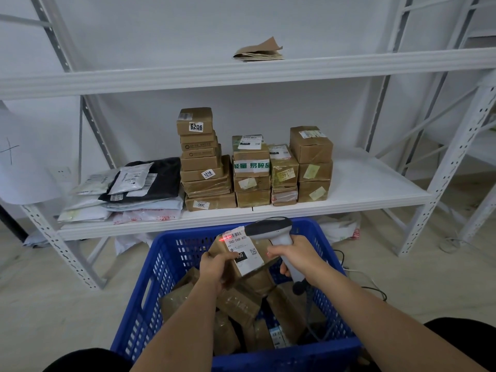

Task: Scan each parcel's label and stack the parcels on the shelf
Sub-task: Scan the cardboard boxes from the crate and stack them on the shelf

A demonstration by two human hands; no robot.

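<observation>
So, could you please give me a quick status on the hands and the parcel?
Left hand holds parcel over blue crate. Right hand grips scanner, red beam on label. Nothing blocking the shelf.

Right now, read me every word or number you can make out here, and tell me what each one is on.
"060-068-A05" and "060": label of the held parcel, gripped by the left hand.
"6206": top box of the tallest stack.
"1218": box lower in that stack.
"300", upside down: bottom box.
"140", sideways: taped box.
"能量 易碎品": green-lettered box.
Other labels: too small to read.
</observation>
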